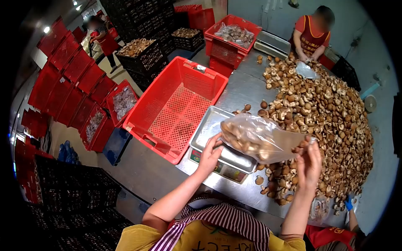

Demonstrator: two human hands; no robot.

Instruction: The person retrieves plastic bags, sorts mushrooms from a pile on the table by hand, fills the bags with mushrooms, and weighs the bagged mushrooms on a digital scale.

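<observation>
Clear bag of mushrooms (247,140), one: above the scale tray (206,127); right hand (309,162): pinching its narrow end; left hand (210,154): half-curled at the full end, grip unclear; hazard: slackened pinch could spill contents onto tabletop (242,85)

- The work area was brightly lit; small ceiling lights (46,29) glowed white at upper left.
- Sharp highlights broke across the clear bag (251,140), and a softer sheen lay on the metal pan (208,125) and steel table (245,81).
- The stacked black crates (75,186) at lower left sat in dimness.
- Wide-angle distortion bent the outer scene, and black filled the corners.
- Two background people's heads (323,17) were blurred.
</observation>
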